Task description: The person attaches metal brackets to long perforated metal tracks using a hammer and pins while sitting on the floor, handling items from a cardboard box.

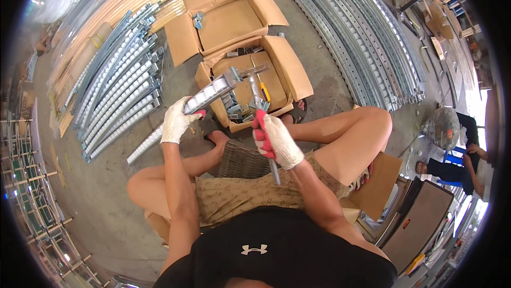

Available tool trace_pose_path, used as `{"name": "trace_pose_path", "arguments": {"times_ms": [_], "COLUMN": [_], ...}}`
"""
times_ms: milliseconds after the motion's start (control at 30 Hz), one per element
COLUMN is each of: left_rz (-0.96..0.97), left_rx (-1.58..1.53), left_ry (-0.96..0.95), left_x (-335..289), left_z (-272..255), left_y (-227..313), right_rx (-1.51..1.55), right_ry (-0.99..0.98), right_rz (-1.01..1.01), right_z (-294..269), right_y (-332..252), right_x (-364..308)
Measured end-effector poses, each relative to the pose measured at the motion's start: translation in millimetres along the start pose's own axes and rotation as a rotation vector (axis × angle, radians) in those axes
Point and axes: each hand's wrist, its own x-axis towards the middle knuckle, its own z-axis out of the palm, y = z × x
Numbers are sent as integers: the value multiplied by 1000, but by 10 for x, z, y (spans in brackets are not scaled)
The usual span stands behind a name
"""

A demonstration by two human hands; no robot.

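My left hand, in a white and red work glove, is closed around a metal roller track with white rollers. The track slants from lower left up toward the carton, and a metal bracket sits at its upper end. My right hand, gloved the same way, grips a hammer with a metal handle. Its head is close to the bracket; whether they touch I cannot tell. Below them an open carton holds several metal brackets and a yellow-handled screwdriver.
Behind stands another open carton with a bracket in it. Roller tracks lie on the floor at left, perforated metal rails at right. Near my right side are a cardboard box and a brown case. Another person sits at far right.
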Motion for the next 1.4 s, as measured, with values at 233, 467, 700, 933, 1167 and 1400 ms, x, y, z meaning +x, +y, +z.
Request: {"name": "trace_pose_path", "arguments": {"times_ms": [233, 467, 700, 933, 1167, 1400], "left_rz": [-30, -56, -67, 154, 141, 198], "left_rx": [54, 110, 203, 3, -123, -204], "left_ry": [2, -32, 13, 130, 2, -124], "left_x": [-53, 137, 233, 426, 567, 731], "left_z": [62, 377, 1130, 1417, 1478, 1396], "left_y": [-38, -375, -687, -242, -165, -326], "right_rx": [196, -521, -1561, -1603, -1228, -781], "right_ry": [234, 99, 490, 421, 207, 235], "right_rz": [-276, 117, -550, -680, -337, -276], "right_z": [-135, -203, -663, -445, 92, 75], "right_y": [-58, 466, 687, 489, 406, 637], "right_x": [187, 1015, 1868, 1942, 2246, 2445]}}
